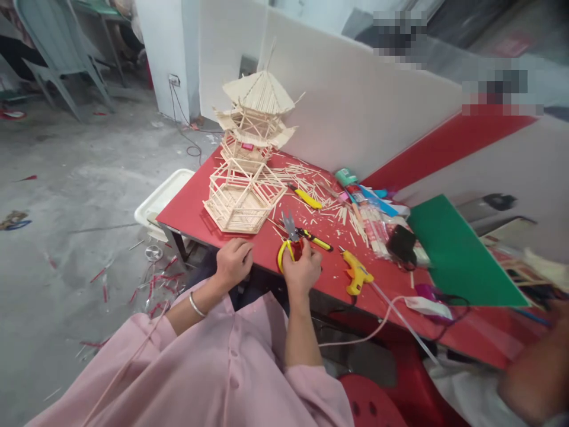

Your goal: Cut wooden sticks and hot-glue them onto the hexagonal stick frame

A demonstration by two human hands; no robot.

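Observation:
My right hand point(303, 270) grips yellow-handled scissors point(290, 228) at the front edge of the red table point(191, 196). Their blades point away from me and are parted. My left hand point(234, 261) is at the table edge with its fingers curled in; whether anything small is in them is hidden. Just beyond it stands an open hexagonal frame of thin wooden sticks point(244, 204). Behind that rises a tiered stick pagoda point(260, 110) with a pointed roof. A black-and-yellow cutter knife point(315, 239) lies beside the scissors.
Loose sticks point(306, 181) are scattered around a yellow utility knife point(307, 198). At the right lie a yellow glue gun point(355, 271) with a glue stick, bagged sticks point(373, 228), a green board point(462, 255) and a white power strip point(428, 307). Another person's arm point(536, 367) shows at lower right.

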